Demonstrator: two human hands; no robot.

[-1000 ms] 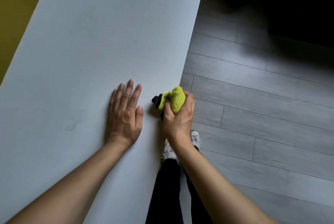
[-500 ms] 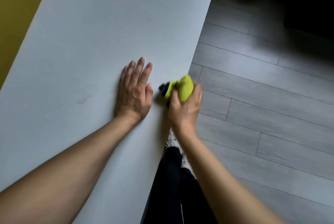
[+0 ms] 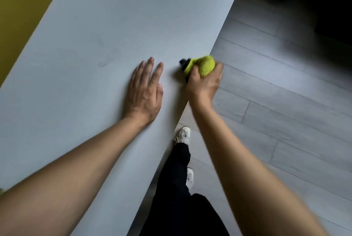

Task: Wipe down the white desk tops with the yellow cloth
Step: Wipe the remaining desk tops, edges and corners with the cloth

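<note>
The white desk top (image 3: 114,26) runs diagonally from lower left to upper right. My right hand (image 3: 204,85) grips the bunched yellow cloth (image 3: 202,65) at the desk's right edge; a small dark part sticks out of the cloth on its left side. My left hand (image 3: 145,92) lies flat on the desk, fingers straight, just left of the cloth. A faint smudge (image 3: 103,63) marks the surface left of my left hand.
Grey plank floor (image 3: 276,92) lies to the right of the desk. My black trouser legs (image 3: 177,188) and white shoes (image 3: 182,134) stand beside the desk edge. A yellow wall (image 3: 22,7) borders the desk on the left. Dark furniture sits at top right.
Both hands have travelled forward along the desk's right edge, the right one carrying the cloth. My feet have stepped along beside the desk.
</note>
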